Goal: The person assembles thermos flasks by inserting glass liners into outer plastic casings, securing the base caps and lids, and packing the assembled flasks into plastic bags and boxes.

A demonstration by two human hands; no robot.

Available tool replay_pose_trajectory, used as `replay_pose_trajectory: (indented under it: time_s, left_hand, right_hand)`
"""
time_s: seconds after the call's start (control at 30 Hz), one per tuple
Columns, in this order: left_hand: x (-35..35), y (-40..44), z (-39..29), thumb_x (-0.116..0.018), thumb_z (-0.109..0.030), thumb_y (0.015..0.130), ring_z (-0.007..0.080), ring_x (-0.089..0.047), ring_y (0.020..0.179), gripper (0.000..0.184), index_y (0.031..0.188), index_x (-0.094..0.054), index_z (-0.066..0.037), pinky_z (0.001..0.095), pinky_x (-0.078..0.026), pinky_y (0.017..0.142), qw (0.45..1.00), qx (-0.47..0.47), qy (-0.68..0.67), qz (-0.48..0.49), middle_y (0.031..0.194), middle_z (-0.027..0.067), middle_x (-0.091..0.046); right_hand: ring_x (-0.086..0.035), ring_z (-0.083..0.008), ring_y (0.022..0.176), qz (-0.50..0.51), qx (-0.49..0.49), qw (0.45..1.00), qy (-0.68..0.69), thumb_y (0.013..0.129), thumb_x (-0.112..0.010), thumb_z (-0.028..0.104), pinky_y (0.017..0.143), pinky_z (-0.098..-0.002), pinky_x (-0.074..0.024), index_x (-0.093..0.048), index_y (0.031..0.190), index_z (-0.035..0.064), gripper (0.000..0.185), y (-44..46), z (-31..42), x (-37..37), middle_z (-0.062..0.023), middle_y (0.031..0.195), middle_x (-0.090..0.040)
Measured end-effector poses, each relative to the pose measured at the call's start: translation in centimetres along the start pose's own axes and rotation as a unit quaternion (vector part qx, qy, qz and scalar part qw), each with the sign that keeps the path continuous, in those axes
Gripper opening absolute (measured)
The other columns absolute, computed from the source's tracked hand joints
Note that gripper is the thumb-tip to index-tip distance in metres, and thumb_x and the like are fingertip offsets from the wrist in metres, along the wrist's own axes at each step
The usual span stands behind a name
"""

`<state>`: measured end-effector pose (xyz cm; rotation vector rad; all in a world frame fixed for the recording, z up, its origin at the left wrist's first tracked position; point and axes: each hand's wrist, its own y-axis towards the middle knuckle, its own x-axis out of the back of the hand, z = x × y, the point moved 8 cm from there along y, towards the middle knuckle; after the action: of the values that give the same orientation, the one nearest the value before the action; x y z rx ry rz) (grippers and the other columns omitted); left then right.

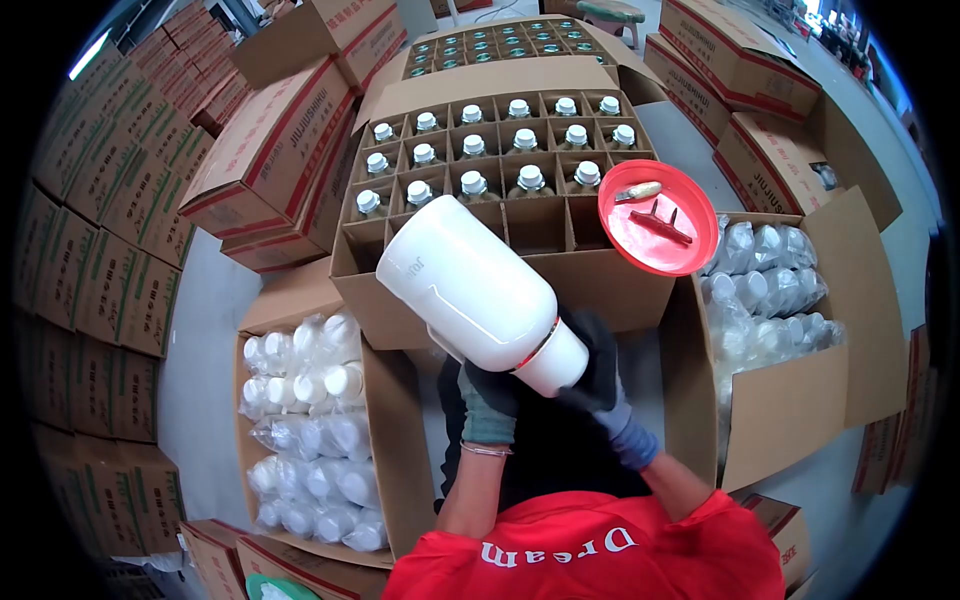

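A large white thermos flask (470, 285) lies tilted across both my hands, its base toward the upper left. My gloved left hand (490, 392) is closed around its underside near the handle, with the fingers partly hidden. At the neck end, my gloved right hand (600, 368) grips the white cup lid (552, 362). A thin red band shows between the lid and the body. Just beyond the flask stands a divided carton (625, 290) holding several bottles with white caps (473, 183); part of its front row is behind the flask.
A red round dish (620, 235) with a knife (640, 191) and a dark red tool (662, 226) sits on the carton's right corner. Open boxes of plastic-wrapped white cups flank me, left (375, 460) and right (790, 400). Stacked cartons (110, 270) line the left side.
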<state>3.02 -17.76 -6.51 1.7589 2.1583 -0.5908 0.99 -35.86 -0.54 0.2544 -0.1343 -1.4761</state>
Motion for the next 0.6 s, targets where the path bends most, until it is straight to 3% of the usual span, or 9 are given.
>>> replay_pose_trajectory:
  time_s: [0.17,0.23,0.3,0.37,0.4,0.43,0.47,0.57,0.6]
  left_hand:
    - [-2.6,-0.3,-4.4,-0.055,-0.016,0.093,0.0270,-0.067,0.095,0.024,0.109,-0.065,-0.002,0.0361,-0.053,0.082,0.862,-0.177,0.475,0.004,0.099,0.0127,-0.070]
    - [0.2,1.2,-3.3,-0.056,-0.017,0.092,0.0264,-0.066,0.099,0.027,0.112,-0.065,-0.002,0.0371,-0.053,0.084,0.954,-0.133,0.269,0.004,0.104,0.0132,-0.070]
    - [1.9,2.4,-3.8,-0.056,-0.018,0.093,0.0254,-0.065,0.105,0.032,0.119,-0.062,-0.002,0.0384,-0.052,0.088,0.991,-0.083,0.105,0.025,0.113,0.0130,-0.068]
    - [4.0,3.1,-4.2,-0.053,-0.019,0.095,0.0245,-0.062,0.111,0.037,0.127,-0.058,-0.001,0.0400,-0.051,0.093,0.971,0.045,-0.236,0.022,0.122,0.0123,-0.065]
    - [6.2,3.9,-5.3,-0.049,-0.021,0.099,0.0266,-0.064,0.108,0.036,0.128,-0.057,-0.002,0.0424,-0.052,0.090,0.988,-0.002,-0.154,0.004,0.123,0.0122,-0.063]
    - [5.4,3.4,-9.1,-0.048,-0.021,0.099,0.0264,-0.065,0.104,0.033,0.124,-0.059,-0.002,0.0418,-0.053,0.088,0.953,-0.132,0.264,0.066,0.119,0.0124,-0.065]
    - [4.8,2.3,-12.9,-0.048,-0.022,0.100,0.0262,-0.066,0.100,0.031,0.120,-0.062,-0.003,0.0412,-0.054,0.085,0.741,-0.287,0.607,0.013,0.115,0.0126,-0.066]
    - [11.6,2.2,-12.8,-0.048,-0.015,0.099,0.0288,-0.067,0.092,0.025,0.109,-0.066,-0.002,0.0429,-0.052,0.081,0.946,-0.110,0.287,-0.100,0.104,0.0146,-0.069]
    - [11.7,1.7,-12.8,-0.048,-0.014,0.098,0.0302,-0.066,0.091,0.024,0.108,-0.066,-0.002,0.0430,-0.051,0.080,0.911,-0.131,0.382,-0.084,0.101,0.0154,-0.069]
  right_hand:
    - [-0.046,-0.0225,0.126,0.037,-0.168,0.962,0.211,0.086,-0.069,0.035,0.107,-0.0376,-0.0381,-0.035,0.144,0.0016,0.075,0.5,0.1,-1.0,-0.0123,0.137,-0.047]
    - [-0.047,-0.0212,0.126,0.099,-0.221,0.939,0.244,0.089,-0.067,0.032,0.105,-0.0364,-0.0394,-0.037,0.143,0.0008,0.070,1.6,0.1,-1.4,-0.0117,0.136,-0.049]
    - [-0.055,-0.0196,0.118,0.249,-0.144,0.957,-0.036,0.089,-0.067,0.035,0.102,-0.0358,-0.0428,-0.051,0.135,0.0022,0.059,4.6,1.9,-0.8,-0.0113,0.126,-0.060]
    - [-0.063,-0.0288,0.106,0.182,-0.071,0.944,-0.265,0.086,-0.070,0.033,0.092,-0.0381,-0.0497,-0.059,0.123,0.0047,0.048,9.8,3.4,4.6,-0.0161,0.113,-0.066]
    - [-0.063,-0.0326,0.102,0.061,0.011,0.932,-0.357,0.084,-0.071,0.032,0.088,-0.0393,-0.0512,-0.060,0.120,0.0054,0.046,12.2,2.7,8.4,-0.0183,0.108,-0.065]
    - [-0.062,-0.0329,0.102,-0.017,0.075,0.868,-0.490,0.081,-0.071,0.033,0.088,-0.0428,-0.0508,-0.060,0.117,0.0063,0.046,15.2,2.8,12.0,-0.0169,0.106,-0.064]
    - [-0.061,-0.0337,0.104,0.001,0.022,0.797,-0.604,0.080,-0.071,0.032,0.088,-0.0456,-0.0498,-0.059,0.119,0.0068,0.048,17.7,0.9,14.7,-0.0167,0.109,-0.063]
    - [-0.058,-0.0363,0.107,0.102,-0.029,0.705,-0.702,0.077,-0.071,0.027,0.088,-0.0527,-0.0471,-0.053,0.124,0.0089,0.053,20.9,-8.2,21.6,-0.0160,0.119,-0.059]
    - [-0.059,-0.0371,0.105,0.125,-0.074,0.691,-0.708,0.077,-0.070,0.024,0.089,-0.0535,-0.0469,-0.049,0.129,0.0096,0.058,21.2,-7.9,21.2,-0.0159,0.123,-0.056]
